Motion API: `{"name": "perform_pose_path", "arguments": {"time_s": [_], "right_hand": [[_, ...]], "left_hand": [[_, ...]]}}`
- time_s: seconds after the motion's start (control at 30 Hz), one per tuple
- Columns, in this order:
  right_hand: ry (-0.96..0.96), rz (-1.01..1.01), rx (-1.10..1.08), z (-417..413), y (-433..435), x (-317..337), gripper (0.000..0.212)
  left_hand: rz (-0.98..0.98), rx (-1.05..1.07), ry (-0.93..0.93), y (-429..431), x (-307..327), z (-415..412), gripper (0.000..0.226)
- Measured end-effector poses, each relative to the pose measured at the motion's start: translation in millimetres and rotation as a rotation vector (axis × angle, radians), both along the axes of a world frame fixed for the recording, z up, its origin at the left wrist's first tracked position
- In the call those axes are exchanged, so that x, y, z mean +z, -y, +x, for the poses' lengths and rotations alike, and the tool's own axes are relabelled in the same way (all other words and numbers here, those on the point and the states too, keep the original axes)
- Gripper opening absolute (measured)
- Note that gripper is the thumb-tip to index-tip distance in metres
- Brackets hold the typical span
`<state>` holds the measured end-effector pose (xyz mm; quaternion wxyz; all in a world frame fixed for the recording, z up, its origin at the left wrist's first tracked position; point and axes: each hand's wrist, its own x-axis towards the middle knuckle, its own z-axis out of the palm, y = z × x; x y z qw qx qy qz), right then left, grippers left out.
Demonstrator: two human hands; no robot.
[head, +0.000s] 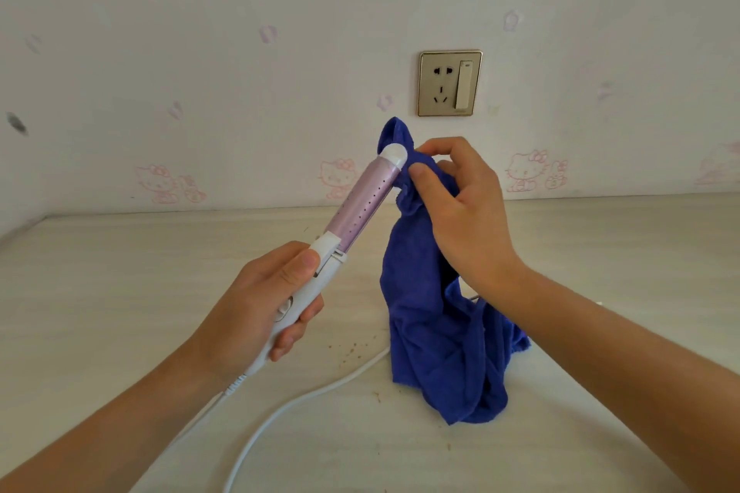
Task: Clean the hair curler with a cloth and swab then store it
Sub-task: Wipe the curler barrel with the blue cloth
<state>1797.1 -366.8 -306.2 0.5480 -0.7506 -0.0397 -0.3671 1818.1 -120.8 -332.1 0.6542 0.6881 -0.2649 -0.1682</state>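
Observation:
My left hand [264, 302] grips the white handle of the hair curler [358, 206], which tilts up and to the right. Its barrel is pale purple with small holes and ends in a white cap. My right hand [460, 208] pinches a blue cloth [436, 336] against the curler's tip. The cloth wraps behind the cap and hangs down to the table. The curler's white cord [304, 398] runs from the handle across the table towards me. No swab is in view.
A pale wooden table [140, 292] stretches to a wall with pink cartoon-cat wallpaper. A gold-framed wall socket with a switch [449, 83] is above the cloth. Small brown crumbs [352, 350] lie on the table near the cord.

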Motion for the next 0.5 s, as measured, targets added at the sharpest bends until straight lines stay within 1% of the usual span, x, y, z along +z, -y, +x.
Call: {"name": "perform_pose_path", "arguments": {"time_s": [0.1,0.17,0.23,0.27,0.4,0.5], "right_hand": [[-0.03,0.041,-0.047,-4.1,14.5,-0.5,0.009],[-0.062,0.083,-0.081,-3.8,25.8,2.2,0.009],[-0.068,0.071,-0.094,0.2,31.7,8.0,0.01],[-0.052,0.058,-0.093,3.5,32.5,12.3,0.01],[0.032,0.055,-0.145,19.9,39.1,33.7,0.013],[-0.067,0.033,-0.162,15.9,45.9,35.4,0.014]], "left_hand": [[0.006,0.033,0.066,-10.4,2.3,5.1,0.037],[0.069,0.06,0.166,-18.7,3.4,8.5,0.044],[0.174,0.075,0.291,-25.3,0.3,10.4,0.057],[0.229,0.093,0.348,-27.6,-2.4,10.4,0.06],[0.477,0.183,0.548,-33.6,-15.1,8.6,0.053],[0.626,0.226,0.649,-43.5,-22.3,9.8,0.049]]}}
